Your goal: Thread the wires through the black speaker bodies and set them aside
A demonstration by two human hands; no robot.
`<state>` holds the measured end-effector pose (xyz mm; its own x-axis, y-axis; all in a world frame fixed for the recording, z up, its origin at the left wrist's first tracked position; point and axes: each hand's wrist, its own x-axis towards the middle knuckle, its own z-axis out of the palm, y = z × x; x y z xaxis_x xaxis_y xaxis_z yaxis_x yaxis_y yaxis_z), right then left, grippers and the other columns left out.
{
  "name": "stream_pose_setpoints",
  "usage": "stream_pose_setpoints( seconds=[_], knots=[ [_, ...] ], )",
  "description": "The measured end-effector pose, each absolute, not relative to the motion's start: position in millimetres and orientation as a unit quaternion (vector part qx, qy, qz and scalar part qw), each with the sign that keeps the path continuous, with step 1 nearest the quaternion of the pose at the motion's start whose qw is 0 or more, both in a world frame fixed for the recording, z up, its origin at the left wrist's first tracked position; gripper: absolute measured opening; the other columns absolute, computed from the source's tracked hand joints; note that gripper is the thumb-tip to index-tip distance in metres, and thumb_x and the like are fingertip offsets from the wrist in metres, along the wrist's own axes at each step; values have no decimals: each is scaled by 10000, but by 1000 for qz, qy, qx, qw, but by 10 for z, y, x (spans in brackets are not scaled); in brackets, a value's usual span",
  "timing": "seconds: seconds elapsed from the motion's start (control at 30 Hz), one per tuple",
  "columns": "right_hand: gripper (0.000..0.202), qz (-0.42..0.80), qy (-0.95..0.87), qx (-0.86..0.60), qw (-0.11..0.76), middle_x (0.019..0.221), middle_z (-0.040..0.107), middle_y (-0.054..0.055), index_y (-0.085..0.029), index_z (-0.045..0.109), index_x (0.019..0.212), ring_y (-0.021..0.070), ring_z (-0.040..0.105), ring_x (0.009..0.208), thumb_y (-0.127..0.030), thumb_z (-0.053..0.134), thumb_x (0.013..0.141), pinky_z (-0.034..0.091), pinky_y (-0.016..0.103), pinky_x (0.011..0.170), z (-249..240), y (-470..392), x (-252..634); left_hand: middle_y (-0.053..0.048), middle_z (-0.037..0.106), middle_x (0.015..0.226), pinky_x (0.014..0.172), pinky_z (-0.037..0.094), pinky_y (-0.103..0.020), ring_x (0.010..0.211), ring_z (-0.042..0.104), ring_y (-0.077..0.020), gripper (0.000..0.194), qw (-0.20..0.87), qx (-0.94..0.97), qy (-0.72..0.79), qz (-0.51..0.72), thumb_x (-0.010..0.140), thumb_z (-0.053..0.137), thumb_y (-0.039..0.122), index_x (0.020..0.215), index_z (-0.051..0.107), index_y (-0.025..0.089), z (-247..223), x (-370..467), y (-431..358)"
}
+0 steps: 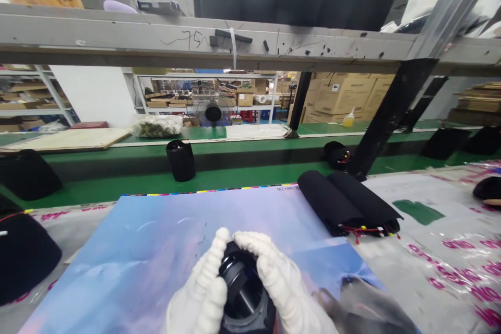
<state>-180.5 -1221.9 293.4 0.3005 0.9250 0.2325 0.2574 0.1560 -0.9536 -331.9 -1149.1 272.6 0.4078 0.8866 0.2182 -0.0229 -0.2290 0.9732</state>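
Observation:
Both my hands wear white gloves and close around a glossy black round part [243, 292] at the bottom middle of the head view. My left hand [201, 292] wraps its left side. My right hand [279, 284] wraps the right side, its fingertips almost meeting the left ones at the top. The part's lower end runs out of the frame, so its exact kind does not show. Under the hands lies a blue and pink printed sheet [164, 235]. Two rolled black fabric sleeves [344, 201] with red and yellow wire ends rest at its right edge.
A green conveyor belt [235, 169] runs across behind the table, carrying a black cylinder [180, 160]. Overhead is a grey shelf beam [129, 36]; a black post [391, 115] slants down at right. A dark blurred item [371, 305] lies at lower right, a black piece [25, 255] at left.

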Motion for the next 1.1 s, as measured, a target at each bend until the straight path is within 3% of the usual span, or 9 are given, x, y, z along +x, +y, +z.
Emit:
stream_pose_setpoints(
  seconds=[0.1,0.23,0.4,0.53,0.6,0.7,0.87,0.97,1.1],
  knots=[
    [440,297,-529,-566,558,1402,571,16,-352,552,1357,242,421,1383,-520,427,970,287,423,1202,2936,-12157,-1751,16,616,1358,1126,383,-451,1308,520,-240,412,545,642,315,437,972,434,429,1357,547,336,2727,-3321,-11471],
    [341,262,-605,-489,571,1267,643,21,-348,641,1233,215,583,1196,-438,416,992,463,343,1068,2986,-12082,-1714,43,583,1390,1172,304,-391,1339,486,-228,355,539,639,331,438,934,520,430,1257,640,345,2670,-3347,-11443],
    [307,276,-586,-489,585,1296,621,-21,-395,617,1236,183,556,1222,-418,421,1001,430,304,1081,3005,-12062,-1715,-9,662,1287,1127,383,-410,1231,595,-219,464,564,620,338,429,991,312,500,1278,626,313,2645,-3285,-11379],
    [331,298,-602,-472,570,1224,650,23,-333,661,1186,204,547,1221,-447,416,995,418,344,1087,3034,-12066,-1711,33,608,1358,1151,284,-352,1268,557,-201,417,541,620,391,412,931,510,491,1300,604,323,2747,-3289,-11438],
    [333,314,-582,-486,572,1248,643,35,-308,686,1160,222,523,1261,-468,460,974,390,367,1115,3020,-12058,-1729,24,597,1380,1126,344,-343,1258,571,-199,496,525,632,383,422,931,491,516,1391,503,333,2806,-3312,-11465],
    [426,361,-464,-526,615,1330,618,32,-338,598,1297,254,508,1300,-544,492,940,363,440,1139,2892,-12041,-1757,40,514,1464,1047,462,-337,1249,582,-193,632,489,661,357,443,923,490,540,1495,248,426,2891,-3346,-11459],
    [613,379,-348,-524,679,1216,690,83,-266,615,1292,284,642,1126,-691,448,882,457,479,1058,2579,-12024,-1592,30,581,1398,1116,377,-421,1297,535,-278,405,375,786,330,365,901,469,592,1223,651,428,3073,-3362,-11439],
    [629,346,-359,-571,652,1116,725,91,-241,621,1291,259,698,958,-687,440,887,532,450,964,2532,-12068,-1487,27,629,1341,1108,386,-451,1218,595,-305,372,297,807,347,374,901,470,564,1194,666,444,3140,-3355,-11443],
    [555,306,-431,-616,584,1194,705,57,-271,691,1197,263,630,1137,-672,470,883,521,379,1001,2645,-12171,-1525,38,640,1327,1075,432,-455,1220,591,-314,454,286,819,323,378,870,427,661,1201,659,454,2969,-3404,-11271]
  ],
)
